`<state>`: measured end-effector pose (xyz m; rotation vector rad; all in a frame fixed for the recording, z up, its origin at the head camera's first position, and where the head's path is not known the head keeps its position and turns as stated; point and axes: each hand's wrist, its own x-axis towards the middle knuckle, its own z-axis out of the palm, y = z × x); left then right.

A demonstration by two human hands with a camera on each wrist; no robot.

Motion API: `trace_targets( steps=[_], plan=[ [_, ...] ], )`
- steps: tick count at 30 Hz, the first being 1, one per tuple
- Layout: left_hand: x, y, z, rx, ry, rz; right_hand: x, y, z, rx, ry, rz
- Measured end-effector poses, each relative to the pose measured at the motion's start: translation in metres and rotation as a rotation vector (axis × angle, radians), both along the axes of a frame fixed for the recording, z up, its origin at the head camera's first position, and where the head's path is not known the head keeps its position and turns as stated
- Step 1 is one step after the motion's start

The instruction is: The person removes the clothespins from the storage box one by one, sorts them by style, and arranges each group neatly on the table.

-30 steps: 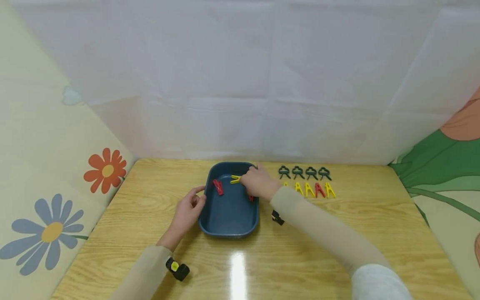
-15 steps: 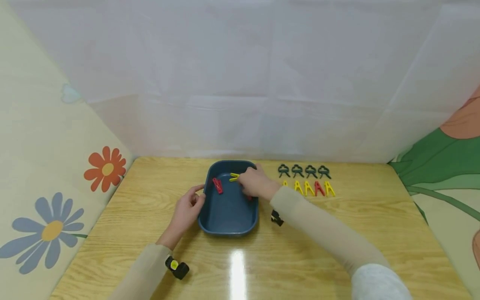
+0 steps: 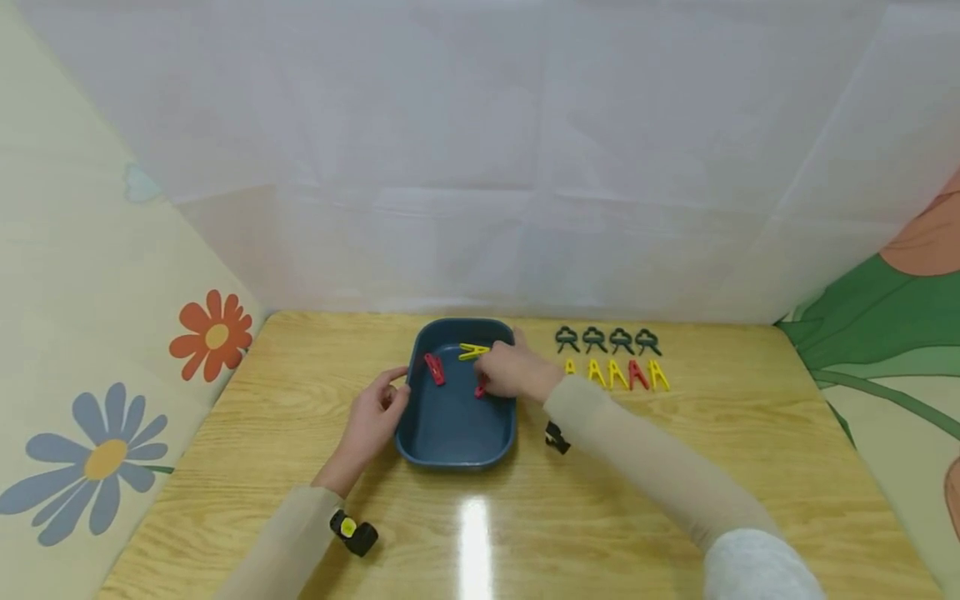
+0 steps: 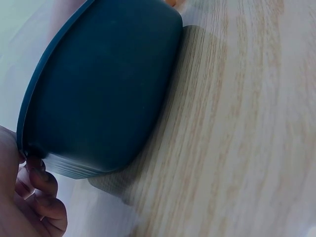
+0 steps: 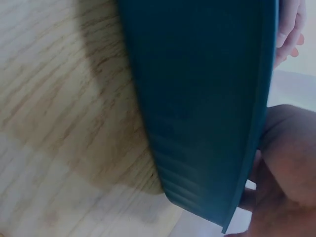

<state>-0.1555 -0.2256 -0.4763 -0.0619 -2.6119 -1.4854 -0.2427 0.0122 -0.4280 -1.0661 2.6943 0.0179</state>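
A dark blue plastic basin [image 3: 453,433] sits on the wooden table. My left hand [image 3: 377,417] grips its left rim, and in the left wrist view the fingers curl under that rim. My right hand [image 3: 513,369] reaches over the right side into the basin and pinches a red clothespin [image 3: 480,390], mostly hidden beneath the fingers. Just beyond those fingers a yellow clothespin [image 3: 472,351] lies in the basin. Another red clothespin [image 3: 434,369] lies near the left wall. In the right wrist view the basin's wall [image 5: 197,98] hides the fingertips.
Right of the basin, several dark green clips [image 3: 594,339] stand in a row near the back. In front of them is a row of yellow clothespins [image 3: 617,375] with one red clothespin [image 3: 638,375] among them. A white sheet [image 3: 480,167] hangs behind the table [image 3: 637,517].
The red clothespin under my right fingers has shifted left, away from the basin's right wall. More of the yellow clothespin shows now. The left hand stays at the rim.
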Motion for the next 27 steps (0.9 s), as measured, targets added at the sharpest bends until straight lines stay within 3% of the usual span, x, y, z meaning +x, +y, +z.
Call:
trace_targets(
  steps=[5, 10, 27],
  plan=[
    [-0.0003, 0.0004, 0.0008, -0.011, -0.003, -0.001, -0.0014, 0.0005, -0.0026, -0.029, 0.054, -0.026],
    [-0.0010, 0.0008, 0.0010, -0.011, -0.006, -0.004, -0.0042, 0.0035, -0.0055, 0.038, 0.159, -0.017],
    [-0.0025, -0.0015, -0.0016, -0.032, -0.028, -0.002, -0.0099, -0.0051, -0.0078, 0.108, 0.137, -0.027]
  ],
)
